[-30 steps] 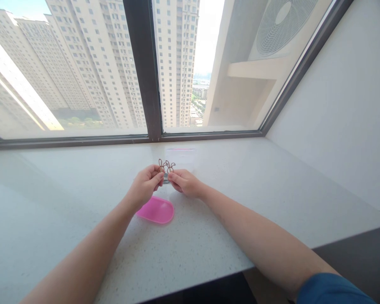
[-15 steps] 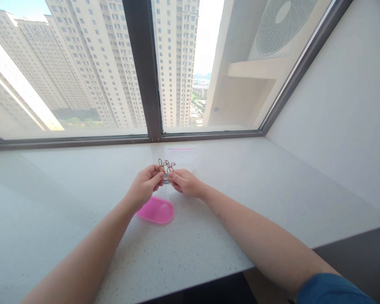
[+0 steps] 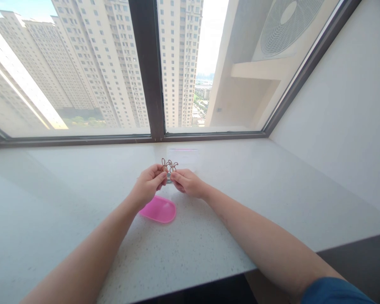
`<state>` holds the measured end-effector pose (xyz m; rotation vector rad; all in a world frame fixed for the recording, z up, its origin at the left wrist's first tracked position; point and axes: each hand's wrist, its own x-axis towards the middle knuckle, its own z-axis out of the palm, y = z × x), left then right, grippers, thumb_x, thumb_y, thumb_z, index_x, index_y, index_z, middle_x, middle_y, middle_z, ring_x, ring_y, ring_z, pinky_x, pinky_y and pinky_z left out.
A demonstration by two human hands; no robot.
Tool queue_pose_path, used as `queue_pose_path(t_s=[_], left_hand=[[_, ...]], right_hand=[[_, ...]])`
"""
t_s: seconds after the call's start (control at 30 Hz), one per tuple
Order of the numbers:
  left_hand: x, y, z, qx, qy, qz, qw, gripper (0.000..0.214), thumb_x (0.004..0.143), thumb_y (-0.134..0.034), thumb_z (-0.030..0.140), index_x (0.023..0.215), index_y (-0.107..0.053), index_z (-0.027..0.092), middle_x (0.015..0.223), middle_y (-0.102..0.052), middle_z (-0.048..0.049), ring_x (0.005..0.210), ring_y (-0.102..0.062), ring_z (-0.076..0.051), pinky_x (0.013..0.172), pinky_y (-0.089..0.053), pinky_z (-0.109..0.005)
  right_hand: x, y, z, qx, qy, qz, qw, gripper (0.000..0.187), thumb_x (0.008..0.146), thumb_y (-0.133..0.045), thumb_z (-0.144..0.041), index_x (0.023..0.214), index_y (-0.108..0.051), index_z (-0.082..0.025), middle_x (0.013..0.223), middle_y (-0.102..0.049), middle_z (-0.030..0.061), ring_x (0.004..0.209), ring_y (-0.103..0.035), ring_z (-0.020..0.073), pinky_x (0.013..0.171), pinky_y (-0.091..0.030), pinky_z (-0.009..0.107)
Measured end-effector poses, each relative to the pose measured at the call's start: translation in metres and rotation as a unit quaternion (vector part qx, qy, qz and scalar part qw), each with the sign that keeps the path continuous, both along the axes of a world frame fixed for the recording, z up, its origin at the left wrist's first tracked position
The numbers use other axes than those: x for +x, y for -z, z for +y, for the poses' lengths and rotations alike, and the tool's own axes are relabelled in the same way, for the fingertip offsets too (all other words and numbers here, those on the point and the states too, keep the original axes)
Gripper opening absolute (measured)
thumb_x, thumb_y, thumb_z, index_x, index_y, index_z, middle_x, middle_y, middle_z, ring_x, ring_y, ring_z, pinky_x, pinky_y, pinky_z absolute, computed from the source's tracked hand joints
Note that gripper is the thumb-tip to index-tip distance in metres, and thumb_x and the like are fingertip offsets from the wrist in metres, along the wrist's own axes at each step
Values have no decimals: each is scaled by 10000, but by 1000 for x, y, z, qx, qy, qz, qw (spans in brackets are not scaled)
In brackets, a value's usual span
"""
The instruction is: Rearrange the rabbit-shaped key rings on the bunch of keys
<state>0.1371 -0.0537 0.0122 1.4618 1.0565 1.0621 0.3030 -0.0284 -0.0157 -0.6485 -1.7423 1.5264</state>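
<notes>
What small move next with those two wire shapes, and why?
Probably ease the right hand slightly away from the left hand: each pinches a copper-coloured wire shape, and the two shapes sit so close that I can't tell whether they are linked. A small gap might show it.

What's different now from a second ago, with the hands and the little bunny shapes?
Only the whole view slid slightly right in the picture, window frame and all, as if the head turned a bit left. Nothing was grabbed or let go. The left hand and right hand kept their grip on the wire bunnies, and the pink tray stayed put.
</notes>
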Motion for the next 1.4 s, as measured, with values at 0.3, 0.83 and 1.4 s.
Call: queue_pose_path(t_s=[0.3,0.83,1.4], left_hand=[[1,-2,-2,-2,1,-5,1000,154,788,-557,308,838,-513,169,573,-505,37,444,-361,-59,432,-258,-189],[3,-5,-3,-10,8,-3,1000,169,778,-568,313,835,-514,163,555,-494,39,444,-356,-59,430,-248,-191],[3,-4,-2,-11,-7,5,1000,184,775,-568,332,825,-506,166,548,-507,40,426,-364,-56,423,-256,-187]], right_hand=[[-1,0,0,-8,-4,9,1000,380,900,-421,-431,625,-395,-170,415,-317,-82,344,-281,51,337,-209,183],[-2,0,0,6,-6,7,1000,368,907,-411,-424,648,-426,-162,418,-336,-77,347,-297,53,330,-216,179],[-1,0,0,3,3,9,1000,379,902,-415,-416,615,-409,-168,407,-324,-80,340,-283,52,335,-211,184]])
